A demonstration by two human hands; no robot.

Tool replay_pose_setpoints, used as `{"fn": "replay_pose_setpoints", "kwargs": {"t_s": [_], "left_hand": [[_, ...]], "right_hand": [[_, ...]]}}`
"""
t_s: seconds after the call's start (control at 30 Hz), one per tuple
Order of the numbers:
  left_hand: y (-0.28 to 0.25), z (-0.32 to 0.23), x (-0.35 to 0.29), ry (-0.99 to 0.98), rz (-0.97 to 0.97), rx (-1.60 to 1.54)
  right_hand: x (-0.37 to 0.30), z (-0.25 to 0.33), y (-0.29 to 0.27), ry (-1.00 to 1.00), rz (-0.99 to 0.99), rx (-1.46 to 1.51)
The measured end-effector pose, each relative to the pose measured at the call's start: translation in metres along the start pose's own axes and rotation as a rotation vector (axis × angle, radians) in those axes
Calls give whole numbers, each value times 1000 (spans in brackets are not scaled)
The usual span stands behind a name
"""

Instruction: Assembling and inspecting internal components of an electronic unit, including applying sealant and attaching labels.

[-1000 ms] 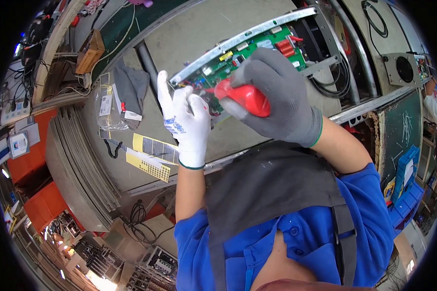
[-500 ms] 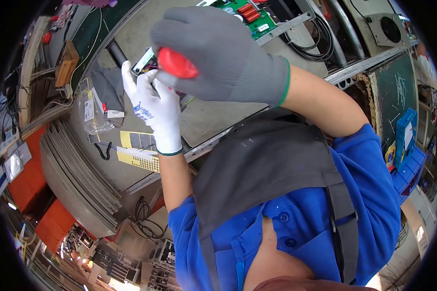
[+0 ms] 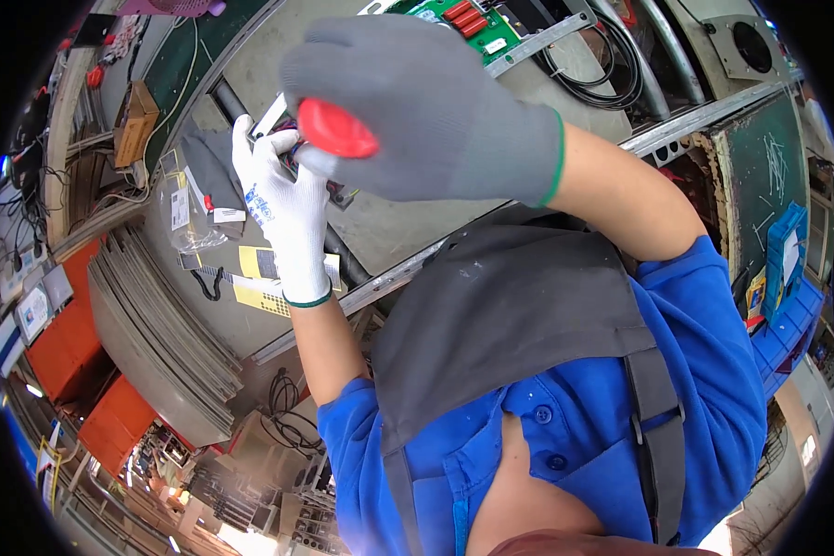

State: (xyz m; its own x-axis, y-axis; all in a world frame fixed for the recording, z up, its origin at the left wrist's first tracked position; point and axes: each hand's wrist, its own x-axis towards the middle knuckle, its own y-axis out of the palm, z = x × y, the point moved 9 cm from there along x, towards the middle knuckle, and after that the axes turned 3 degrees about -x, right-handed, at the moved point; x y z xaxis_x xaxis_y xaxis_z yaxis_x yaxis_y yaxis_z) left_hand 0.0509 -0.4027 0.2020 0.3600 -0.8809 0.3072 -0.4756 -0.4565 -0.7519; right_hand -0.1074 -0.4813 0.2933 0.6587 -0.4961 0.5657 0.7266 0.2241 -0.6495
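My right hand (image 3: pixel 417 111), in a grey knitted glove, is closed around a red-handled tool. Only the rounded end of its red handle (image 3: pixel 336 128) shows; the working end is hidden below the fist. Close beside it, my left hand (image 3: pixel 283 199) wears a white glove with blue marks. Its curled fingers grip a small wired part (image 3: pixel 292 153), while one outer finger points up along it. A pale metal strip (image 3: pixel 270 117) juts out at the fingertips. How the tool meets the part cannot be seen.
A green circuit board (image 3: pixel 491 30) with red components lies at the back, near a coil of black cable (image 3: pixel 612 79). Left of my hands are a clear plastic bag (image 3: pixel 187 222), grey cloth (image 3: pixel 211 167) and yellow sheet (image 3: pixel 264 295). A dark tube (image 3: pixel 346 259) lies by my left wrist.
My left hand has shifted slightly left and down, and the dark tube by its wrist has come into sight. My right fist stays closed on the red-handled tool, nearly in place. The view has shifted a little.
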Motion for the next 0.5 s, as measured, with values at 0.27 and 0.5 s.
{"fn": "replay_pose_setpoints", "kwargs": {"t_s": [0.27, 0.5], "left_hand": [[-4, 1, -2, 10, -30, 13], [-4, 1, -5, -33, -58, -27]], "right_hand": [[-43, -9, -5, 46, -131, 65], [-54, 6, 2, -22, -169, 47]]}}
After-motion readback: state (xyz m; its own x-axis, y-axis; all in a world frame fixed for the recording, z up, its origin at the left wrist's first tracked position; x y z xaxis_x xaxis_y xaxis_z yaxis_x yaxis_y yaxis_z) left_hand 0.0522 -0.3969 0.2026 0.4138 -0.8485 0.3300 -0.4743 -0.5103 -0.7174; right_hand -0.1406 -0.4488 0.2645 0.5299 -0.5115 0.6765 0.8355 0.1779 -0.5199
